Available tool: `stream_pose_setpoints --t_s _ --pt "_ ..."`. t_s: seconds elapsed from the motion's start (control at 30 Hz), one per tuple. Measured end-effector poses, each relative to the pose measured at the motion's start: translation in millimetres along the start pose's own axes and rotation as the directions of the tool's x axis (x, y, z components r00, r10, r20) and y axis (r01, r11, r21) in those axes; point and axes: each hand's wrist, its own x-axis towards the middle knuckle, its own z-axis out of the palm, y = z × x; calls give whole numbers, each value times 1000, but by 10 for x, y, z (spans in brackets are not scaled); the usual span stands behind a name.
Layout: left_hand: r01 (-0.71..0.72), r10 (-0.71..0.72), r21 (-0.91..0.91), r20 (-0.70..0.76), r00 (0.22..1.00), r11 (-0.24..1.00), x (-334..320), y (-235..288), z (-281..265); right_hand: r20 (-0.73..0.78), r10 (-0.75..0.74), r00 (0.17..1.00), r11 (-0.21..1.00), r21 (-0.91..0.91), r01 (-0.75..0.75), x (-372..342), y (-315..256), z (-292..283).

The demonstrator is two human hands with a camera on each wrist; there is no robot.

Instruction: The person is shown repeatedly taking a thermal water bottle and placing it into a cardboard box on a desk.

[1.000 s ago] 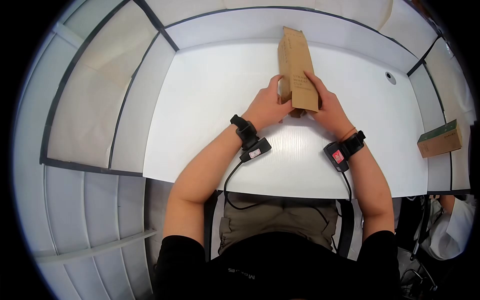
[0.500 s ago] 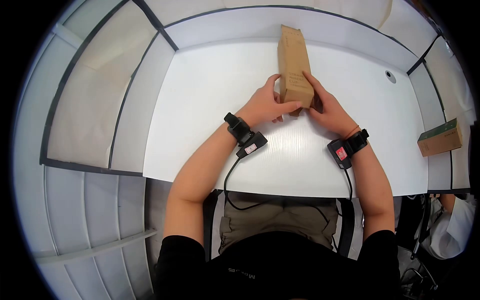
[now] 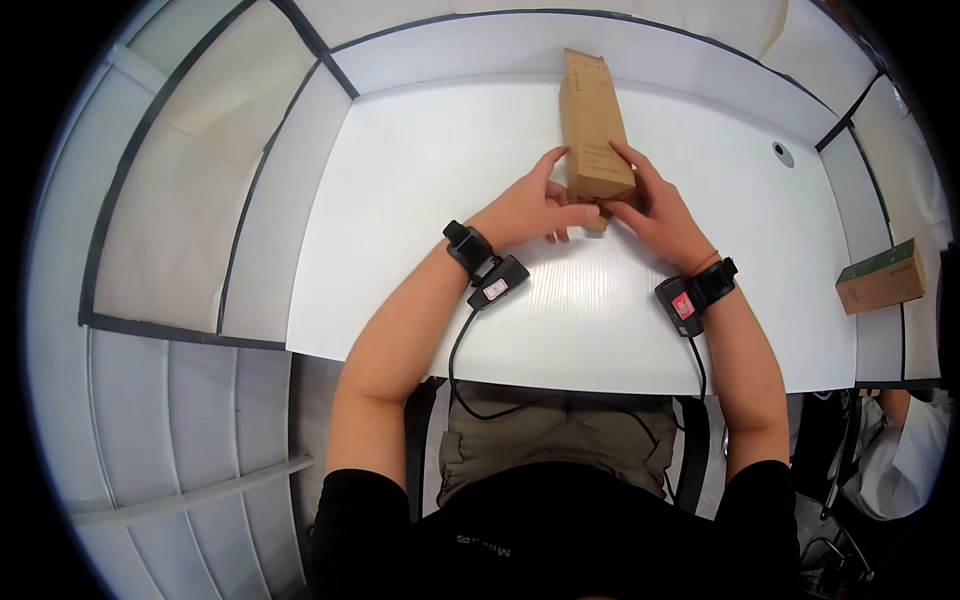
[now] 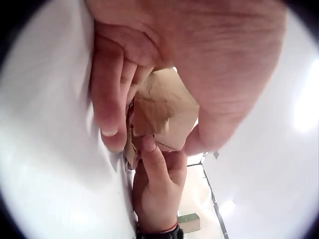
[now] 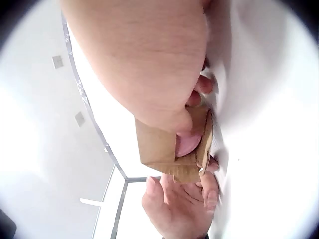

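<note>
A long brown cardboard box (image 3: 597, 130) with printed lettering lies with its near end toward the person. My right hand (image 3: 665, 222) holds its right side, fingers along the wall and thumb at the near end. At the left side is my left hand (image 3: 525, 210), its index fingertip by the box edge and its thumb stretched in front of the near end. In the right wrist view, a pink rounded surface (image 5: 188, 145) shows inside the partly open end, beside a bent flap (image 5: 187, 173). The left wrist view shows the left fingers loosely bent beside the flaps.
The white tabletop (image 3: 430, 170) is bordered by low panels, with a round cable hole (image 3: 782, 154) at the back right. Another box, green and brown (image 3: 882, 278), sits at the right edge. Cables run from both wrist cameras. Another person's sleeve (image 3: 905, 455) shows at lower right.
The flap that stuck out over the near end has been folded down. The left thumb has come off the box's near edge, and the left hand has shifted slightly left.
</note>
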Motion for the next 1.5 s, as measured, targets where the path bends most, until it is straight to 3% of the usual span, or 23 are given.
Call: stream_pose_setpoints --t_s 0.07,0.17,0.27,0.33,0.47,0.63,0.87,0.93,1.07,1.17,1.43,1.5 --pt "-81 83 -16 97 992 997 -36 -9 -21 -43 26 999 999 -43 -28 21 17 -6" --pt "-143 142 2 73 987 990 5 -132 -17 -46 75 996 996 -44 -78 24 33 -18" --pt "30 -32 -47 -55 998 998 14 -20 23 5 64 998 998 -2 -64 31 -13 5" --pt "33 -35 -16 -94 995 999 19 16 67 35 39 999 998 44 -41 19 -31 29" --pt "28 -32 -31 -138 990 999 26 -4 100 97 103 990 988 -123 -91 -10 -129 -14" --pt "32 -37 -56 -103 994 998 25 -9 60 75 111 991 974 -209 -93 -13 -242 17" --pt "34 -30 -197 23 999 980 38 -37 -36 -13 85 996 982 -170 -86 14 -99 26" --pt "-5 4 -88 -8 1000 996 36 -87 21 -62 -8 998 979 -206 -5 28 -36 51" --pt "22 -20 36 -58 998 999 30 -18 91 -52 -3 999 982 -188 -7 34 -7 57" --pt "78 -79 -16 -109 991 997 28 33 125 -62 -21 998 986 -169 11 39 -11 69" --pt "35 14 213 -224 974 976 103 29 281 -119 8 993 997 -75 -17 67 -1 118" --pt "22 40 249 -243 969 968 116 18 297 -129 -6 992 993 -121 -10 75 -7 114"
